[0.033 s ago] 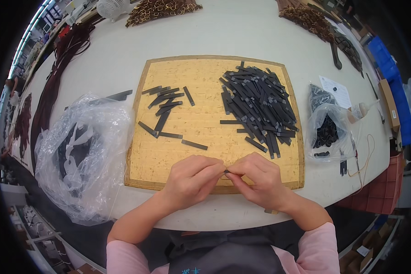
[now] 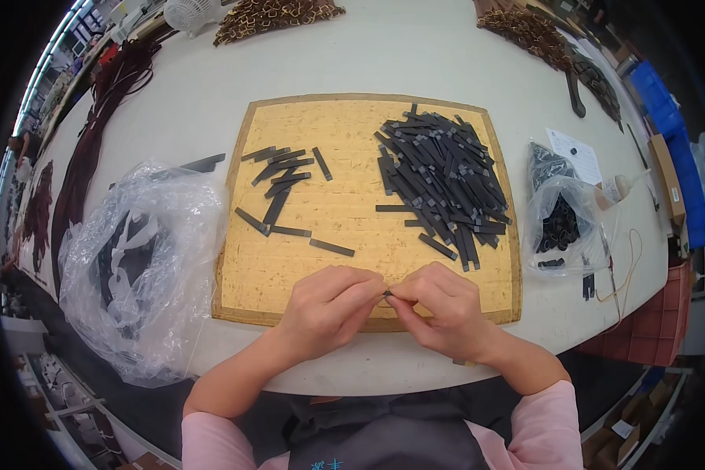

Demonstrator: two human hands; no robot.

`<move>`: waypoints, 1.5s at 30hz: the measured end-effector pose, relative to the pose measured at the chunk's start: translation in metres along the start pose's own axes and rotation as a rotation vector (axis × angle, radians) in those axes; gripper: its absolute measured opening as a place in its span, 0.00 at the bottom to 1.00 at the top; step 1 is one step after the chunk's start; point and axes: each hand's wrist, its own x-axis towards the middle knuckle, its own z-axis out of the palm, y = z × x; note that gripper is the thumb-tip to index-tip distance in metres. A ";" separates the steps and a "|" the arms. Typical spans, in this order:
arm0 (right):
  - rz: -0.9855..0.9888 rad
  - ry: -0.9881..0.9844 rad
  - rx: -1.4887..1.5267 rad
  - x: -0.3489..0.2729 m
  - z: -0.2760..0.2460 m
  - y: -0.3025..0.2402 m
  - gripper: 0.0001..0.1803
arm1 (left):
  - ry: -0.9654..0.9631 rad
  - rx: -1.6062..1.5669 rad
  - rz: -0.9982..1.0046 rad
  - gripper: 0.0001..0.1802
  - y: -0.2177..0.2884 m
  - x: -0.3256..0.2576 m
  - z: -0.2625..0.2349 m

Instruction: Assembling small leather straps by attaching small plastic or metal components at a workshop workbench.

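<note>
My left hand (image 2: 329,305) and my right hand (image 2: 442,309) meet fingertip to fingertip over the near edge of a tan cork board (image 2: 345,258). Between the pinched fingertips shows a small dark piece (image 2: 387,293), mostly hidden by the fingers. A big heap of black strips (image 2: 442,176) lies on the right half of the board. Several loose black strips (image 2: 282,176) are scattered on its left half, and a single one (image 2: 330,247) lies closest to my hands.
A crumpled clear plastic bag (image 2: 141,266) with dark pieces lies left of the board on the white table (image 2: 415,55). A smaller bag of black parts (image 2: 560,223) and a paper slip (image 2: 576,153) sit right. Brown cords (image 2: 94,133) run along the left edge; blue crates (image 2: 674,110) stand far right.
</note>
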 end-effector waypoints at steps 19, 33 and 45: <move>0.047 -0.126 -0.024 0.000 0.002 0.005 0.10 | -0.065 0.071 0.000 0.13 -0.002 0.000 0.000; 0.797 -0.319 0.799 0.005 -0.012 0.010 0.10 | -0.081 -0.287 -0.249 0.10 0.005 -0.005 0.007; 0.845 -0.266 0.975 0.000 0.006 0.012 0.08 | -0.085 -0.331 -0.362 0.10 0.006 -0.009 0.002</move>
